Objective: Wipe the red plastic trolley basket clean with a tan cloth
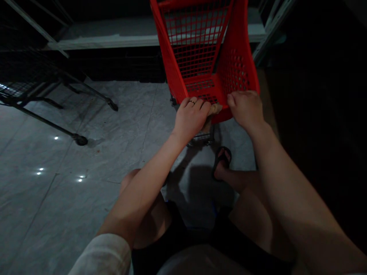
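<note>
A red plastic shopping cart (252,53) with mesh walls stands in front of me, its near edge towards my body. My left hand (191,114), with a ring on one finger, is closed over a crumpled beige cloth (215,109) at the cart's near left edge. Part of the cloth hangs below the fingers; the rest is under the palm. The fingers of my right hand (247,109) curl over the near right rim of the cart. Some fingertips of both hands are hidden.
A dark metal cart (46,91) on casters stands at the left. Behind the red cart runs a low white shelf (111,41) with dark crates (123,68) under it. The floor is grey tile (114,133). My foot in a dark flip-flop (223,156) is near the cart's wheels. Deep shadow covers the right side.
</note>
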The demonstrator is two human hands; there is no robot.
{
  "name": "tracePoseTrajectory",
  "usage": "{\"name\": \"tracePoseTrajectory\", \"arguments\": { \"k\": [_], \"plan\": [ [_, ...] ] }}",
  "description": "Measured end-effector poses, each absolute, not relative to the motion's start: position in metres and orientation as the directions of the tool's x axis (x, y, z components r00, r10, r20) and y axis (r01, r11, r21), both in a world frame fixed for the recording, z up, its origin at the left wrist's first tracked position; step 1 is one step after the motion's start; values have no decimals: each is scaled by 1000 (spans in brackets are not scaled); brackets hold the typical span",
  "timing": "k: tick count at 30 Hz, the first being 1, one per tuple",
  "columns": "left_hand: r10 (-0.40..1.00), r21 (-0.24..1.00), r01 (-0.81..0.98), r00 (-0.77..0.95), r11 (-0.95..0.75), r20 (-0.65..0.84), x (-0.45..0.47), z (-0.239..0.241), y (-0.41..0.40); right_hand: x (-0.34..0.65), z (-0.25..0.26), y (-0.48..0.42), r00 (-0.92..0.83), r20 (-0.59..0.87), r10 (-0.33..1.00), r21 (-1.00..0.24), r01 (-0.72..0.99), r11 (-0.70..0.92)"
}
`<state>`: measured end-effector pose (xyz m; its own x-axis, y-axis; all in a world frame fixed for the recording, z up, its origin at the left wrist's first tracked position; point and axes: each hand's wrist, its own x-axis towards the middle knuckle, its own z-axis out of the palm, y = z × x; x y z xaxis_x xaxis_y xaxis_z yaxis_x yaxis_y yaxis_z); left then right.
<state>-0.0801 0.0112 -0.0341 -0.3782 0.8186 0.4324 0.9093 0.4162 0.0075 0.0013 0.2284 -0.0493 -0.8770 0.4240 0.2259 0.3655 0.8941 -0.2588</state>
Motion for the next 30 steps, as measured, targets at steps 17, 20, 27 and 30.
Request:
{"name": "tracePoseTrajectory", "arguments": {
  "k": [17,20,27,30],
  "plan": [
    [935,172,975,-188,140,301,-148,-11,-26,1,-54,274,-911,319,259,-318,155,935],
    [926,163,972,-214,169,311,-143,-13,-22,1,-51,259,-908,336,251,-291,154,944],
    [899,62,977,-210,202,383,-113,-18,-8,4,-40,189,-941,249,228,-231,171,958],
    [895,17,976,-206,217,395,-98,-19,1,9,-35,184,-934,220,283,-281,217,935]
  ]
}}
